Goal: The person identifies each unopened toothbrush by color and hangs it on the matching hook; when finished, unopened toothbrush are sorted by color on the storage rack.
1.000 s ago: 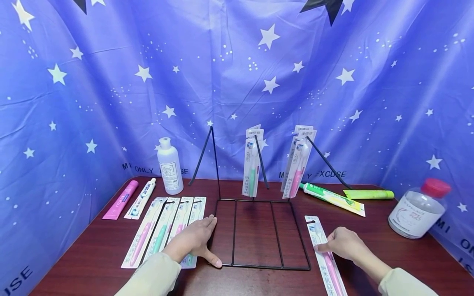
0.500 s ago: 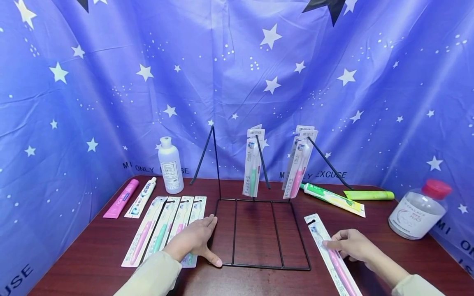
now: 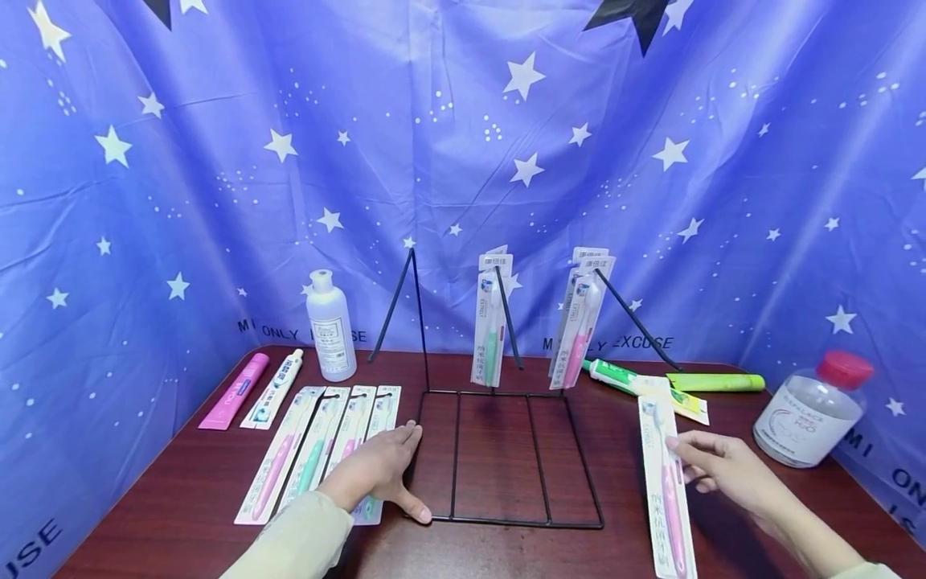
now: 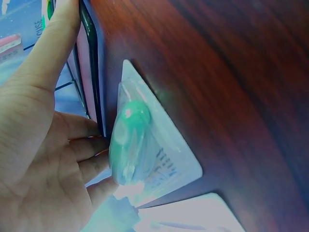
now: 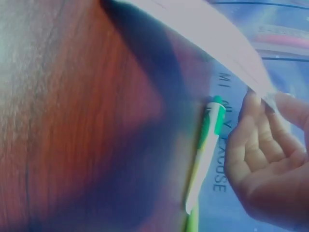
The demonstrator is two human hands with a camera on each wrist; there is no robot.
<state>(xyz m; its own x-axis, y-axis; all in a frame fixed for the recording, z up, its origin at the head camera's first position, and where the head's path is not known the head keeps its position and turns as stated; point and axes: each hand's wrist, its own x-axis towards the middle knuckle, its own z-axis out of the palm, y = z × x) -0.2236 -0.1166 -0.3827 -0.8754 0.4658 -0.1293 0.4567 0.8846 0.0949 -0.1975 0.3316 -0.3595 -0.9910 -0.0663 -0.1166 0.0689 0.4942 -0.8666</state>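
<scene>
Between thumb and fingers, my right hand [image 3: 727,470] pinches the edge of a pink toothbrush pack [image 3: 665,490], held tilted up off the table to the right of the rack. The right wrist view shows the pack's pale back [image 5: 207,34]. My left hand [image 3: 383,470] lies with fingers spread at the left side of the black wire rack [image 3: 506,524], thumb near its front corner. Beneath and beside that hand are several toothbrush packs [image 3: 278,462]; a green one [image 4: 133,140] is by its fingers in the left wrist view. On the rack's hooks hang green packs [image 3: 492,330] and pink packs [image 3: 582,330].
A white bottle [image 3: 331,330], a pink tube [image 3: 235,394] and a white toothpaste tube [image 3: 275,390] stand or lie at the back left. At the right are a green-and-yellow toothpaste tube [image 3: 615,378], a lime tube [image 3: 716,382] and a red-capped jar [image 3: 810,414].
My right hand has lifted the pink toothbrush pack off the table and moved it right, turning it more upright. The left hand has stayed in place at the rack.
</scene>
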